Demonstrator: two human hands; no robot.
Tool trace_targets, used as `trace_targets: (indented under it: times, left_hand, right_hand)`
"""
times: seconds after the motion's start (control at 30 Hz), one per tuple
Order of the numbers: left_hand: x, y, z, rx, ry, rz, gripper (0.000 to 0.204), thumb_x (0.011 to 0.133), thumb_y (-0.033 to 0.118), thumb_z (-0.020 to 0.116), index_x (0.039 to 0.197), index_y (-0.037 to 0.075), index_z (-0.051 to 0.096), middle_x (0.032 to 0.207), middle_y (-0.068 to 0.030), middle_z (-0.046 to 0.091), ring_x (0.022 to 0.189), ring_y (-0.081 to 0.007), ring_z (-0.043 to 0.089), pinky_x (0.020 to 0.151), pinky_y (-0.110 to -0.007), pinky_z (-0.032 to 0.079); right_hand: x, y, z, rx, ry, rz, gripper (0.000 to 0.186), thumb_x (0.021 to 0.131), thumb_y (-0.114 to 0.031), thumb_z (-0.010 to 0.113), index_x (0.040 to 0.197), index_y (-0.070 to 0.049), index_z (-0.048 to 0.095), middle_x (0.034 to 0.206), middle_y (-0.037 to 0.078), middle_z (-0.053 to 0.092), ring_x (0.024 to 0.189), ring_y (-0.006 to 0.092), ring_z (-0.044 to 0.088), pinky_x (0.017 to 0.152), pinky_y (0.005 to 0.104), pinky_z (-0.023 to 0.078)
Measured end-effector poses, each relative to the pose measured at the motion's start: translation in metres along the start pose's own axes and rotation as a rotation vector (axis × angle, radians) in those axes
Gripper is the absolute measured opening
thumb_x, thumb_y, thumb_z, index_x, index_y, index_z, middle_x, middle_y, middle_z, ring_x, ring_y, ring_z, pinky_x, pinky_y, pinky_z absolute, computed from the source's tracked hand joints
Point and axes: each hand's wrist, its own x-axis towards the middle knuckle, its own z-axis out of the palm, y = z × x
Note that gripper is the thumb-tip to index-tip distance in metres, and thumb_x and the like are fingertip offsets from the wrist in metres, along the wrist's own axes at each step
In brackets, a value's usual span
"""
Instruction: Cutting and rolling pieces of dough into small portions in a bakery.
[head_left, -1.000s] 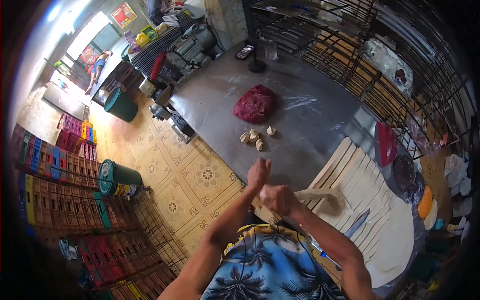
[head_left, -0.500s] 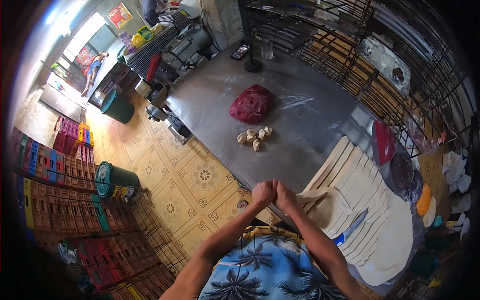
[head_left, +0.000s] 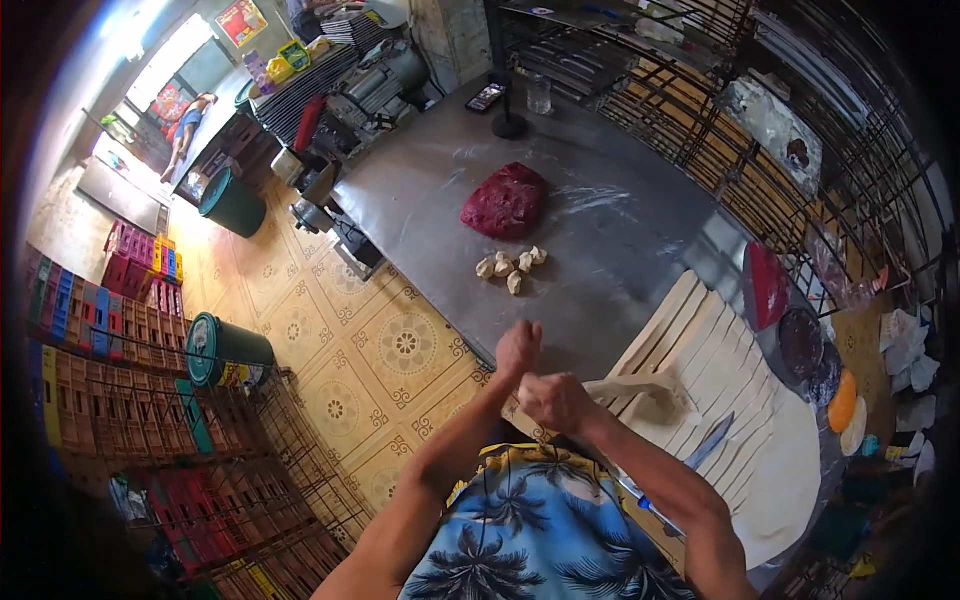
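My right hand [head_left: 560, 402] is closed around the end of a dough strip [head_left: 635, 385], which runs rightward onto the cut dough. Beyond it and slightly left, over the table's near edge, my left hand [head_left: 519, 350] is curled closed; whatever it may hold is hidden. A broad pale sheet of dough [head_left: 785, 475], sliced into several long strips, covers the table's right side. Across the strips lies a knife [head_left: 708, 442], its handle partly hidden by my right forearm. Small torn dough lumps [head_left: 514, 283] sit beyond my hands, and farther off is a dark red mass [head_left: 505, 202].
The metal table [head_left: 420, 240] carries a phone [head_left: 487, 97], a black stand [head_left: 509, 125] and a clear glass [head_left: 539, 95] at its far end. Metal racks [head_left: 690, 110] line the right. Leftward are lidded green bins [head_left: 228, 350] and stacked crates [head_left: 110, 400]. Someone lies on a distant surface.
My hands were together and are now apart. The left has moved farther away; the right has come nearer with the dough strip. The lumps look unchanged.
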Motion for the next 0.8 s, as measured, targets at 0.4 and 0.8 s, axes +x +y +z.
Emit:
trace_targets:
  times: [0.4,0.8]
  left_hand:
    - [-0.054,0.005,0.012,-0.188,-0.352,0.064,0.036,0.099,0.035,0.058,0.088,0.005,0.074,0.088,-0.0254,0.072,0.092,-0.0469,0.070,0.079,-0.053,0.057]
    - [-0.042,0.019,0.003,-0.031,-0.013,0.020,0.048,0.102,0.043,0.050,0.084,0.006,0.075,0.082,-0.0251,0.071,0.079,-0.0476,0.069,0.074,-0.056,0.056]
  right_hand:
    - [-0.026,0.016,0.031,0.036,0.398,0.530,0.032,0.084,-0.010,0.067,0.113,-0.003,0.057,0.123,0.026,0.063,0.111,0.0488,0.061,0.093,0.0547,0.050]
    - [-0.017,0.009,0.023,-0.014,0.173,0.659,0.019,0.090,-0.024,0.063,0.090,-0.005,0.064,0.086,0.026,0.070,0.081,0.0473,0.069,0.071,0.0566,0.055]
